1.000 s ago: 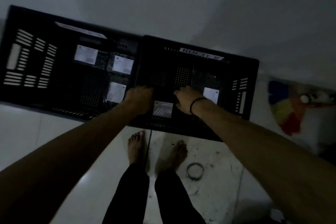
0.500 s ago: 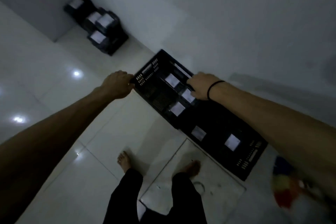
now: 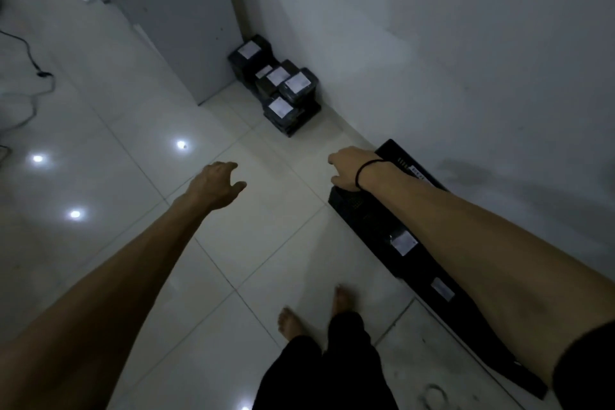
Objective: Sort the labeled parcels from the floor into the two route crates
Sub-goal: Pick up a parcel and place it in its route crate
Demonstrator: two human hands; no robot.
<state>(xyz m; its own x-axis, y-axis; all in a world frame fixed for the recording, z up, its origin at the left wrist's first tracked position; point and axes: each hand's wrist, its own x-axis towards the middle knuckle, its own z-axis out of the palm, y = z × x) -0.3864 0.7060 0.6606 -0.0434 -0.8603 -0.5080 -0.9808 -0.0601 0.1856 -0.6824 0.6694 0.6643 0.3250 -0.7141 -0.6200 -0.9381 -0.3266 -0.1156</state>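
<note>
Left hand point(image 3: 216, 185) is out over the white tile floor point(image 3: 253, 243), palm down, fingers loosely spread, thumb apart; it holds nothing. Right hand point(image 3: 347, 170) is palm down over the end of the black crate point(image 3: 362, 220) farthest from the bare feet point(image 3: 289, 323). Its fingers bend away from the camera, so I cannot tell if they are curled tight or touch the rim. A black wristband point(image 3: 366, 171) sits on that wrist.

The crate lies along the wall, mostly hidden by the right forearm. White rim strip point(image 3: 418, 173) has writing, unreadable. Two white parcel labels point(image 3: 403, 242) show inside, blurred.

Pile of black-wrapped parcels point(image 3: 283, 90) sits in the corner beside a grey door point(image 3: 186, 20), well ahead of both hands. Each has a white label — print too small to read.
</note>
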